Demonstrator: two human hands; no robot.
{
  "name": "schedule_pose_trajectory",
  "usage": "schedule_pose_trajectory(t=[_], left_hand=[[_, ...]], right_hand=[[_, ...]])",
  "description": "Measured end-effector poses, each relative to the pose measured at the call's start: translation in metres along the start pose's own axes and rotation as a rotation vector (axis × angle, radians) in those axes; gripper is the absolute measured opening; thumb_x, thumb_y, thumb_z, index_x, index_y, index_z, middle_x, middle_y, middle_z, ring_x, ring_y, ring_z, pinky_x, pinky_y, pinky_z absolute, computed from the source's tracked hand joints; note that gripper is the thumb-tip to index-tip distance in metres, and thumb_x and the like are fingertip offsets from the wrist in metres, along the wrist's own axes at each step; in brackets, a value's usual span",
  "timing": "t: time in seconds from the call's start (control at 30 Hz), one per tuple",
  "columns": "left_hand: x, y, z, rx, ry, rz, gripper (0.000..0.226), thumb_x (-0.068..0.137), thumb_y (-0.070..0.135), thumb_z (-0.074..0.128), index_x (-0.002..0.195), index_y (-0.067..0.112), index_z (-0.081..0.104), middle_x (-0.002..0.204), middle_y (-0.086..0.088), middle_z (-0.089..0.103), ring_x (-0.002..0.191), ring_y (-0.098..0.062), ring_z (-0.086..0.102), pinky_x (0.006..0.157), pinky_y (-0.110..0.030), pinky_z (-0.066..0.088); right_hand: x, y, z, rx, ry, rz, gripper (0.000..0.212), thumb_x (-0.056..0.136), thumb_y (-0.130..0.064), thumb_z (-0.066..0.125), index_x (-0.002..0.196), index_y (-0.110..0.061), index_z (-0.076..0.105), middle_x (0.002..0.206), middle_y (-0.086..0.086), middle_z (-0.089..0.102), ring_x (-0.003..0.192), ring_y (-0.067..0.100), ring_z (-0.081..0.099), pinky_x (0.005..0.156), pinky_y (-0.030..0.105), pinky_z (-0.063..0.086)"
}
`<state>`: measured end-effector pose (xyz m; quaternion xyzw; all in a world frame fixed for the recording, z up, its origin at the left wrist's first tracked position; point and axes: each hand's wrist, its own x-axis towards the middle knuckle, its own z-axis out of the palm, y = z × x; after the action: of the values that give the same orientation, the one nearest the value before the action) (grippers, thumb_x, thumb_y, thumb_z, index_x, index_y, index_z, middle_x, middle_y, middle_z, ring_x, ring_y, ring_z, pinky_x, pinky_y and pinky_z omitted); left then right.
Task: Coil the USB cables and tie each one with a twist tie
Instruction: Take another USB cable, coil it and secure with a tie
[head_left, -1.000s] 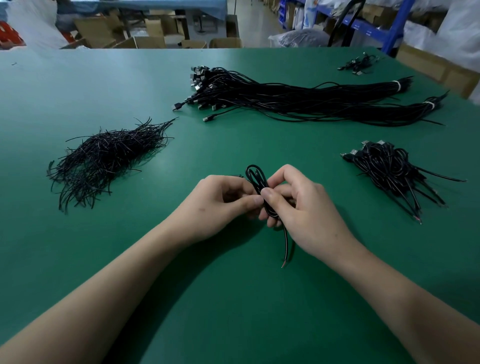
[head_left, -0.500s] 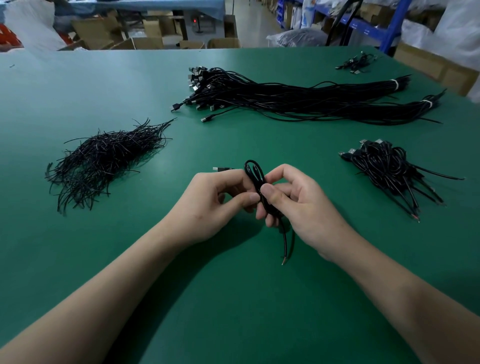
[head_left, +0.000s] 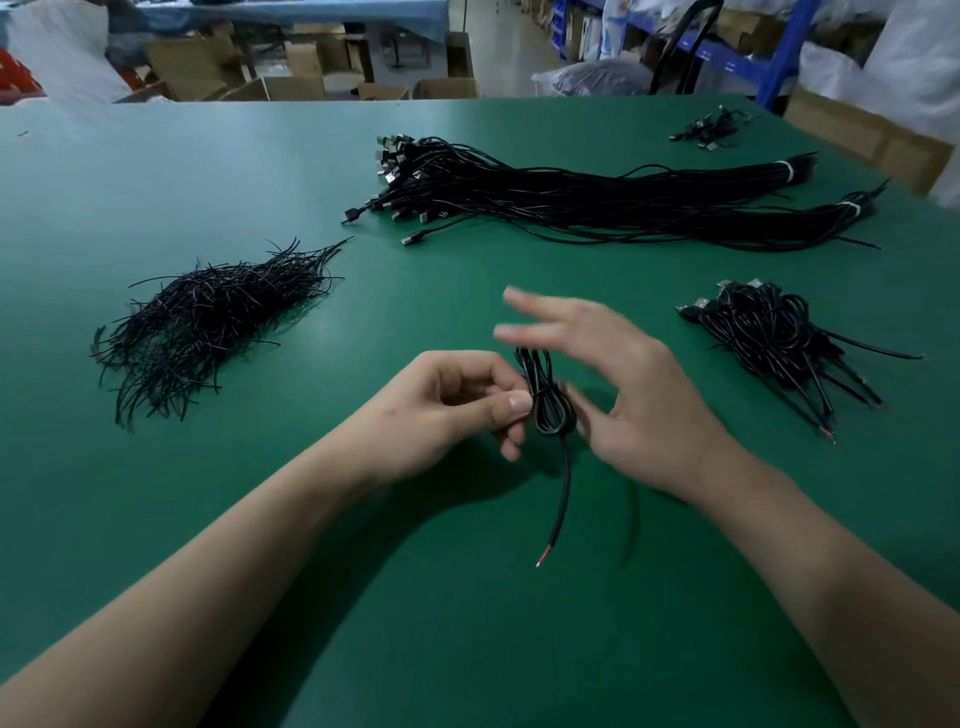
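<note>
A coiled black USB cable (head_left: 546, 400) is pinched at its waist by my left hand (head_left: 452, 410), thumb on top. Its loose tail hangs down to a bare red-tipped end (head_left: 540, 562) near the table. My right hand (head_left: 623, 384) hovers just right of the coil, fingers spread and blurred, holding nothing. A heap of black twist ties (head_left: 208, 322) lies to the left. Long uncoiled USB cables (head_left: 597, 202) stretch across the far middle. A pile of coiled, tied cables (head_left: 774, 343) sits at the right.
The green table (head_left: 156, 519) runs to a far edge with cardboard boxes (head_left: 291, 78) and blue shelving (head_left: 779, 57) behind it. A small cluster of cables (head_left: 709, 130) lies at the far right corner. The table's right edge cuts in diagonally.
My right hand has let go of the coil and opened, fingers lifting away toward the far side. My left hand keeps its pinch on the coil, which stays in place.
</note>
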<state>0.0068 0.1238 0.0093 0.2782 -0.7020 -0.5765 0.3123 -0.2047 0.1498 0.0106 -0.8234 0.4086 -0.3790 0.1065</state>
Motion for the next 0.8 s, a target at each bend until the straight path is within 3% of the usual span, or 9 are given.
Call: schedule_pose_trajectory(t=[0.17, 0.27, 0.4, 0.5, 0.63, 0.73, 0.8], left_hand=[[0.000, 0.000, -0.002, -0.022, 0.039, 0.043, 0.013, 0.096, 0.008, 0.060, 0.090, -0.003, 0.062, 0.073, -0.008, 0.067, 0.060, -0.010, 0.064, 0.067, -0.015, 0.051], [0.002, 0.002, -0.004, 0.020, 0.098, 0.110, 0.014, 0.094, 0.013, 0.064, 0.089, 0.001, 0.065, 0.073, -0.003, 0.069, 0.069, -0.015, 0.064, 0.075, -0.022, 0.051], [0.001, 0.004, -0.008, 0.237, 0.236, 0.159, 0.012, 0.093, 0.017, 0.068, 0.085, 0.008, 0.068, 0.074, -0.003, 0.072, 0.071, -0.018, 0.068, 0.073, -0.036, 0.055], [0.000, 0.002, -0.007, 0.517, 0.359, 0.238, 0.012, 0.094, 0.020, 0.070, 0.082, 0.019, 0.069, 0.072, 0.005, 0.072, 0.070, -0.014, 0.069, 0.065, -0.038, 0.053], [0.003, 0.001, -0.004, 0.802, 0.445, 0.357, 0.008, 0.090, 0.016, 0.074, 0.083, 0.018, 0.071, 0.070, 0.013, 0.067, 0.069, 0.000, 0.060, 0.064, -0.009, 0.038], [0.004, -0.001, -0.005, 0.898, 0.452, 0.373, 0.007, 0.089, 0.014, 0.076, 0.084, 0.016, 0.071, 0.073, 0.021, 0.062, 0.071, 0.009, 0.056, 0.068, -0.004, 0.035], [0.006, -0.003, -0.008, 0.869, 0.459, 0.342, 0.008, 0.088, 0.013, 0.076, 0.082, 0.016, 0.071, 0.070, 0.023, 0.061, 0.068, 0.011, 0.056, 0.067, -0.004, 0.036]], right_hand=[[-0.004, 0.000, 0.003, 0.006, -0.023, 0.110, 0.027, 0.087, -0.011, 0.070, 0.113, -0.017, 0.070, 0.109, -0.010, 0.070, 0.106, 0.009, 0.064, 0.091, 0.038, 0.050], [-0.004, -0.003, 0.003, 0.132, -0.025, 0.183, 0.007, 0.096, -0.024, 0.067, 0.101, -0.022, 0.072, 0.092, -0.011, 0.073, 0.088, 0.012, 0.067, 0.078, 0.036, 0.051], [-0.002, -0.015, 0.012, 0.478, -0.080, 0.403, 0.012, 0.101, -0.023, 0.061, 0.095, -0.019, 0.071, 0.081, 0.001, 0.074, 0.072, 0.015, 0.070, 0.065, 0.024, 0.052], [0.000, -0.021, 0.014, 0.730, -0.141, 0.564, 0.024, 0.103, -0.024, 0.054, 0.090, -0.008, 0.068, 0.074, 0.008, 0.072, 0.063, 0.020, 0.065, 0.057, 0.025, 0.048], [0.001, -0.027, 0.012, 1.077, -0.236, 0.754, 0.032, 0.102, -0.031, 0.051, 0.088, -0.007, 0.068, 0.070, 0.012, 0.069, 0.056, 0.020, 0.065, 0.052, 0.023, 0.050], [0.002, -0.027, 0.010, 1.278, -0.261, 0.793, 0.039, 0.100, -0.037, 0.047, 0.095, -0.005, 0.069, 0.074, 0.015, 0.072, 0.059, 0.021, 0.069, 0.054, 0.023, 0.053], [0.001, -0.022, 0.008, 1.236, -0.309, 0.748, 0.045, 0.105, -0.036, 0.039, 0.108, 0.001, 0.064, 0.083, 0.021, 0.074, 0.067, 0.026, 0.072, 0.059, 0.026, 0.056]])
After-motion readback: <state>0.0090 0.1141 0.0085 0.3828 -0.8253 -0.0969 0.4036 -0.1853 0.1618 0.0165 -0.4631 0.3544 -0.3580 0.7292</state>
